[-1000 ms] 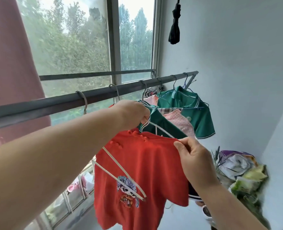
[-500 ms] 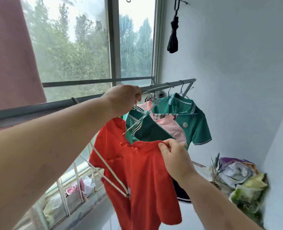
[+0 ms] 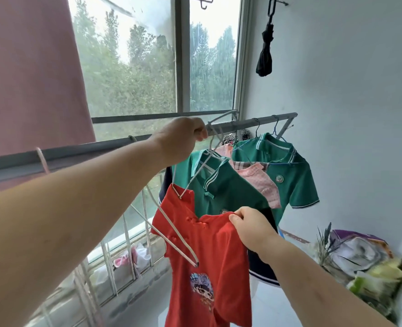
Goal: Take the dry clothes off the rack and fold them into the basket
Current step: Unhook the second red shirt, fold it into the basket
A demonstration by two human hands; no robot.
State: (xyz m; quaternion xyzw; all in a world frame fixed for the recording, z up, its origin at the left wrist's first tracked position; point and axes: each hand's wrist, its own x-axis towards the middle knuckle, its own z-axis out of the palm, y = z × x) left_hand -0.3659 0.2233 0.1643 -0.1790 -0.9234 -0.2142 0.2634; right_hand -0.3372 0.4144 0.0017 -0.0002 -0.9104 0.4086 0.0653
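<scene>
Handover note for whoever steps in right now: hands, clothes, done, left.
Left hand: raised by the rail, closed on the white hanger at its hook end.
Right hand: pinching the red shirt at its shoulder.
Red shirt: partly off the hanger; one hanger arm lies outside, across the front, the other is at the collar.
Still on the rail: two green polo shirts and a pink garment.
Done: red shirt's hanger in hand.
Left: free the red shirt, fold it, clear the rest. No basket in view.

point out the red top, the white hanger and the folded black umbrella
red top [image 3: 215, 251]: head view, chest fabric
white hanger [image 3: 175, 232]: head view, sloping arm lying over the top
black umbrella [image 3: 265, 56]: head view, folded canopy
</scene>
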